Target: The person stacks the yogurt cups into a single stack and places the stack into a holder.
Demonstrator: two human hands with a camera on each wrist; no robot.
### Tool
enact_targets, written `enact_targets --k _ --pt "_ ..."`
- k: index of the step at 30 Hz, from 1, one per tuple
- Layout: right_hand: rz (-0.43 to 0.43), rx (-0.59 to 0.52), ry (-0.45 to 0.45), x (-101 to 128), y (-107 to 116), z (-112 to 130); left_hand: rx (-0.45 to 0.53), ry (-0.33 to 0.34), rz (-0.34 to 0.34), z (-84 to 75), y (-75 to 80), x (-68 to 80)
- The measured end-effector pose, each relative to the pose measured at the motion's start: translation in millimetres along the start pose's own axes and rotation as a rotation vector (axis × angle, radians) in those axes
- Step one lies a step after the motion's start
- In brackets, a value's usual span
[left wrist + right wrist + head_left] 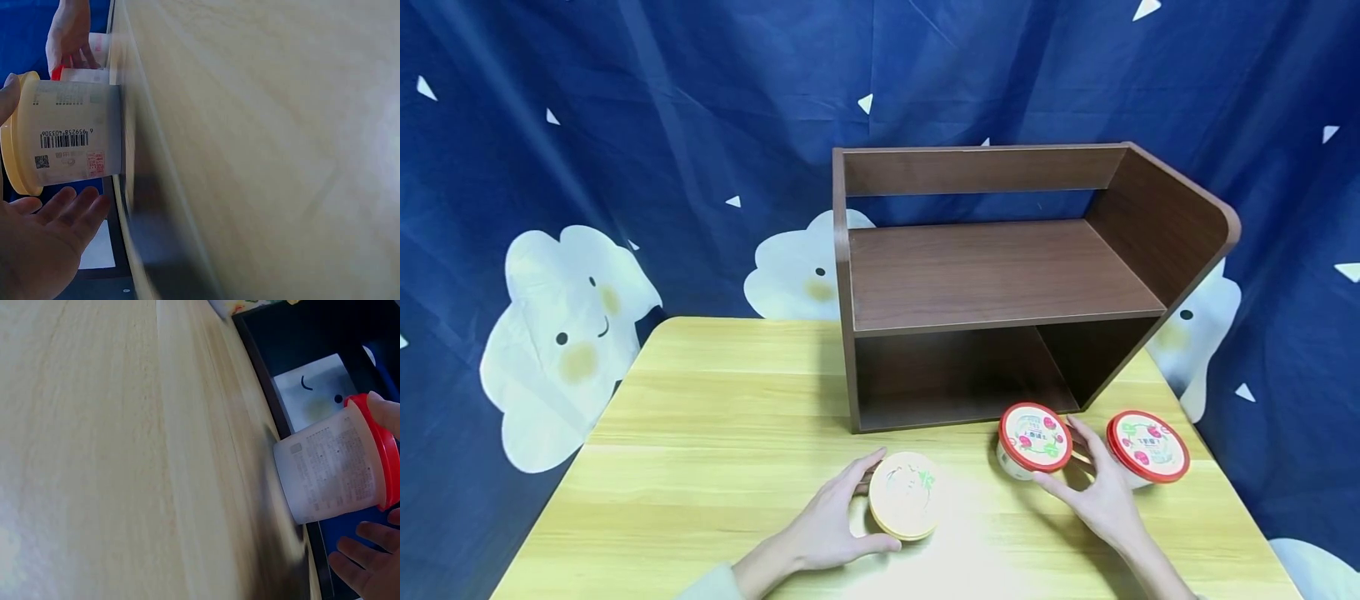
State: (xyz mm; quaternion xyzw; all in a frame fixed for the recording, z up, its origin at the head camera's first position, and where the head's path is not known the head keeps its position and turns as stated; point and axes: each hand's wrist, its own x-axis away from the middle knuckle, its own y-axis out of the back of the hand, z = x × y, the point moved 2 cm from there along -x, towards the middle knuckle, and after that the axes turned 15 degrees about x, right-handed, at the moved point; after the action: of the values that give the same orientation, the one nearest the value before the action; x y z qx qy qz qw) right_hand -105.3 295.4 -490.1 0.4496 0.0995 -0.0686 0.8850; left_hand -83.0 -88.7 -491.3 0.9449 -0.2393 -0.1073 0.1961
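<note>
The wooden table (715, 433) stands against a blue star-and-cloud curtain (625, 150); its left half is bare board out to the left edge. A dark brown two-level shelf unit (1000, 283) sits at the rear right, both levels vacant, its lower opening facing the person.

In front of the shelf stand three lidded tubs. The yellow-lidded tub (904, 495) rests upright on the table near the front centre, well apart from the shelf base. The left hand (827, 525) cups it from the left, thumb under the near rim and fingers at the far rim; the left wrist view shows the fingers nearly straight beside the tub wall, not closed round it.

The first red-lidded tub (1034, 440) stands just before the shelf's lower right corner. The right hand (1097, 492) clasps it, fingers curled on its rim. The second red-lidded tub (1147, 447) stands just beside that hand, near the table's right edge.
</note>
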Motion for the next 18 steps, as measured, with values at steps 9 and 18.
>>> enact_targets --k 9,18 --pt "0.009 0.012 -0.02 -2.8 -4.1 -0.6 -0.003 -0.001 -0.004 -1.0 -4.0 -2.3" --pt "0.024 0.022 -0.041 -3.9 -4.1 1.2 0.008 -0.003 -0.013 -0.5 -4.3 -3.8"
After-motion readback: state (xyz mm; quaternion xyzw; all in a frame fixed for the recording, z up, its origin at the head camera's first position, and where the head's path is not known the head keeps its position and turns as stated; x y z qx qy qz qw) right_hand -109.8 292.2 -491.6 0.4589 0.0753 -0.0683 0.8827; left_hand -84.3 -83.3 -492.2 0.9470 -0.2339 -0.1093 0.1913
